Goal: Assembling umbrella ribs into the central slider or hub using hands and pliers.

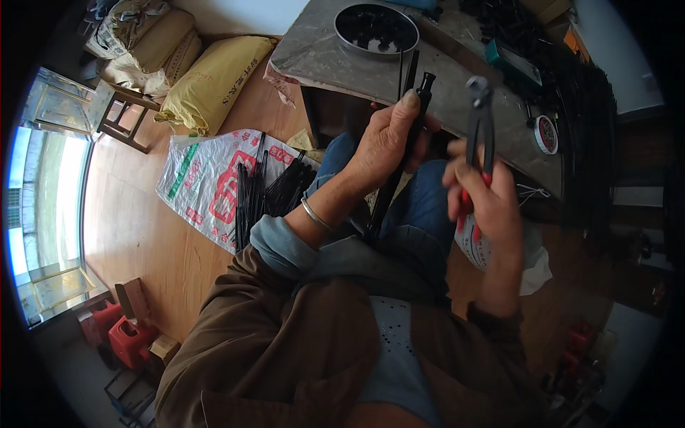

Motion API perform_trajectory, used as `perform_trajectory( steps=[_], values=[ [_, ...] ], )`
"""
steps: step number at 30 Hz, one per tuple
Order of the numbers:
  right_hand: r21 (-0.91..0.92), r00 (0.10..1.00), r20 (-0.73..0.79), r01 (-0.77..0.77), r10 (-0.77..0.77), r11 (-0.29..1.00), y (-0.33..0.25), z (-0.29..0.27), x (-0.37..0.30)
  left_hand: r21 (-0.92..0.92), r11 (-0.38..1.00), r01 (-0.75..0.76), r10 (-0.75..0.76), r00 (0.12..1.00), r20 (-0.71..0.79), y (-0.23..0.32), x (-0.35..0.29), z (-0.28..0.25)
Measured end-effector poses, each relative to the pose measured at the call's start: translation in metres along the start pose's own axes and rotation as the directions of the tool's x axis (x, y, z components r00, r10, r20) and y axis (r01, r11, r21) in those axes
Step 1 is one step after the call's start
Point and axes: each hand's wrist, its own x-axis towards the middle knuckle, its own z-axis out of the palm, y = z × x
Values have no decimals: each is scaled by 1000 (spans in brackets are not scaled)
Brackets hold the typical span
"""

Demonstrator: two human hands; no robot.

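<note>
Holding black rods [390, 197] and pliers [481, 128]

Left fingers [409, 101] pinch the black rods, which stick out above and below. Right fingers [467, 177] wrap the pliers, tip up, apart from the rods. Pliers work seems in hand; next may need bringing both together.

Workshop-like room, with grey worktable [314, 47], round pan [351, 50] of black parts [374, 25], full sacks [222, 78] and red-handled pincers [479, 96].

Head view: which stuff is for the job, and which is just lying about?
Probably for the job:
black rods in the left hand
pliers in the right hand
black strips on the white sheet

Probably just lying about:
yellow sack
red container
</note>
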Motion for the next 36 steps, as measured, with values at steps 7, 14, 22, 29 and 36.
perform_trajectory(
  steps=[7, 14, 22, 29, 36],
  values=[
    [-63, 853, 276, -443, 443, 894, -7, -14, -38, 22, 998, 51, -51, 999, 17, 3, -8, 18],
    [150, 844, 363, -471, 395, 869, -8, -19, -47, -19, 999, 51, -49, 996, 80, 2, -6, 24],
    [169, 729, 472, -627, 496, 761, -36, -35, -47, 17, 999, 34, -36, 996, 85, 6, -12, 33],
    [-505, 914, 198, -215, 355, 836, -27, -29, -34, 30, 999, 21, -22, 1000, 15, 1, -10, 30],
    [-237, 798, 336, -442, 500, 865, -40, -43, -32, -4, 995, 97, -96, 990, 99, -2, -2, 22]
  ],
)
